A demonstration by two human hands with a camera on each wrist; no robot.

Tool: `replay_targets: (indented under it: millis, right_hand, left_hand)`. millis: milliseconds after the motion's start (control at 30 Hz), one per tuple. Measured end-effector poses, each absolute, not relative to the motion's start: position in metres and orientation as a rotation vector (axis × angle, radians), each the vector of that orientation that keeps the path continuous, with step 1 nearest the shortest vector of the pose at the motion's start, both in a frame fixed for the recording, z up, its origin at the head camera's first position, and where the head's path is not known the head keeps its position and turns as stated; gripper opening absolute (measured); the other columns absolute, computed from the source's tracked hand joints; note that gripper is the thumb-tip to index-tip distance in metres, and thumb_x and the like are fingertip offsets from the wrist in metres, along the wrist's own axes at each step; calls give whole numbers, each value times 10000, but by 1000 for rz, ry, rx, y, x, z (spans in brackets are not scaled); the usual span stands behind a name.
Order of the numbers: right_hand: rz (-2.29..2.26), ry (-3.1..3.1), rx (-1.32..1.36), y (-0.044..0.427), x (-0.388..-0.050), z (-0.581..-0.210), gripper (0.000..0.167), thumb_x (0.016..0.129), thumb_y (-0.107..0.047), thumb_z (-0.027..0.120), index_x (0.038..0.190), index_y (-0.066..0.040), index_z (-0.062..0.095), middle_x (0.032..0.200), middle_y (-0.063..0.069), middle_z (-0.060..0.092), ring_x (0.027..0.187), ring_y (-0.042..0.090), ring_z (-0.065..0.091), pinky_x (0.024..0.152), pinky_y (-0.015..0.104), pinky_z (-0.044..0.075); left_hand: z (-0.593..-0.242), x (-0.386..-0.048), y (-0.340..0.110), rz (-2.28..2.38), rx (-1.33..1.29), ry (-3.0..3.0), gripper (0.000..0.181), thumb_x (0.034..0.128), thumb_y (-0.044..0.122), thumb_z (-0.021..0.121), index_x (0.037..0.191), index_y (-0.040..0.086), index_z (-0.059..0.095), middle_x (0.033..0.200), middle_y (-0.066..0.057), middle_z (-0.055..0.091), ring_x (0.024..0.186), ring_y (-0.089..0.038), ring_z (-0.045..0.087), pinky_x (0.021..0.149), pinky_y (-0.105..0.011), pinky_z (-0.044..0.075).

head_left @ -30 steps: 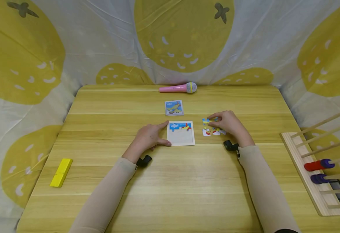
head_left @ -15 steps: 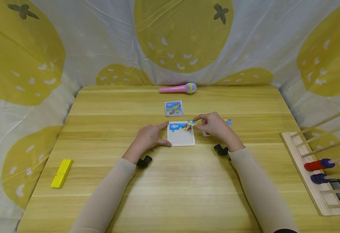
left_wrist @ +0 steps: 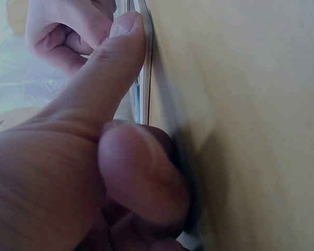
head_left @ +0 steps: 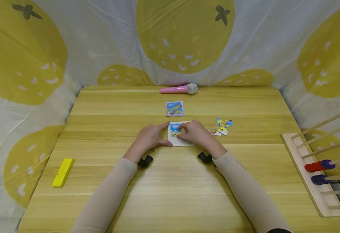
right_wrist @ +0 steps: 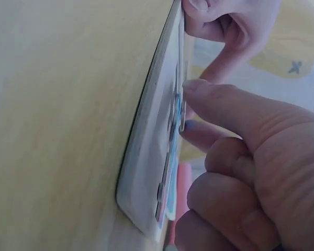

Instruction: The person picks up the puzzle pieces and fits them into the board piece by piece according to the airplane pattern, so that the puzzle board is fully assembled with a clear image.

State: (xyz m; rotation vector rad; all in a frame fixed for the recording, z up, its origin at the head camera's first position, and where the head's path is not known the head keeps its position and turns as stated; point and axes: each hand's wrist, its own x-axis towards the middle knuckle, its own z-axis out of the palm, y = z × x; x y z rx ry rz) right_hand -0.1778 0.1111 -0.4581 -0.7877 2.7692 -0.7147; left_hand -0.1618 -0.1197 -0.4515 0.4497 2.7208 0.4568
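A square white puzzle tray (head_left: 184,143) lies flat at mid-table, with blue sky pieces (head_left: 174,126) along its top. The left hand (head_left: 149,137) has its thumb and index finger spread against the tray's left corners. Over the tray, the right hand (head_left: 197,133) pinches a yellow and blue puzzle piece (head_left: 175,132) at the left part, just below the cloud. In the right wrist view the right hand (right_wrist: 240,157) holds this thin piece (right_wrist: 183,116) between thumb and index finger, its other fingers curled. Loose pieces (head_left: 223,129) lie right of the tray.
Behind the tray lies a picture card (head_left: 175,108), and farther back a pink toy microphone (head_left: 174,89). A yellow block (head_left: 63,172) sits at the left. A wooden rack with pegs and rings (head_left: 309,178) stands at the right edge.
The right hand has picked up a piece from the loose pile and carried it leftward over the tray to its left part. The left hand has stayed at the tray's left side.
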Motion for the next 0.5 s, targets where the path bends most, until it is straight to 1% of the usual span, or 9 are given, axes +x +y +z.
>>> replay_targets:
  millis: [267,500]
  right_hand:
    - [-611,2782,-784,104,-177,-458,325,977,-322,785,1219,-106,804,622,-54,498,579,75,408,554,216,301]
    - [-507,2836,-859,102,-172,-455,354,993,-349,764,1252,-110,803,561,-76,422,544,72,323,527,212,240]
  left_hand:
    - [-451,-162,-119,458,448,2722,1064,758,700,827,1656,335,388,532,3,575,403,-142,573,541,-323,451]
    - [-452,-162,-119,447,451,2725,1066,755,707,824,1655,340,389,546,-6,591,407,-144,573,547,-327,457]
